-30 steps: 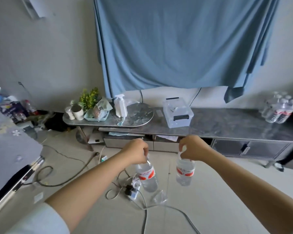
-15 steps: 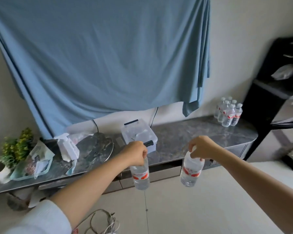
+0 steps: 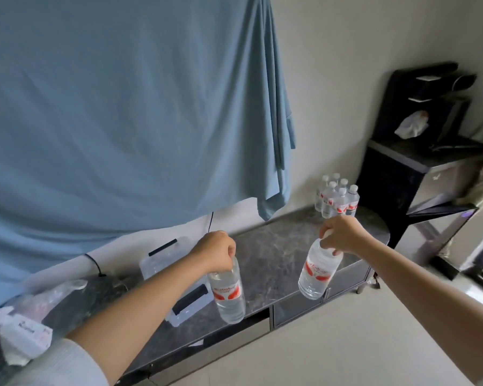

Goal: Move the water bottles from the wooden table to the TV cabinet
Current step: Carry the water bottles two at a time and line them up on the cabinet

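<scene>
My left hand (image 3: 216, 250) grips the neck of a clear water bottle with a red label (image 3: 228, 295), which hangs over the front part of the dark marble TV cabinet (image 3: 276, 254). In my right hand (image 3: 342, 235) hangs a second such bottle (image 3: 317, 273), held by its cap end and tilted, above the cabinet's right half. Several matching bottles (image 3: 336, 197) stand grouped at the cabinet's far right end, just beyond my right hand. The wooden table is out of view.
A clear plastic box with black latches (image 3: 176, 277) sits on the cabinet behind my left arm. A spray bottle and tissues (image 3: 23, 332) lie at the left. A blue cloth (image 3: 123, 107) hangs on the wall. A tall black stand (image 3: 418, 168) is at the right.
The view swung right and came closer to the cabinet. Both hands carried their bottles from over the floor to above the cabinet top, toward the group of bottles.
</scene>
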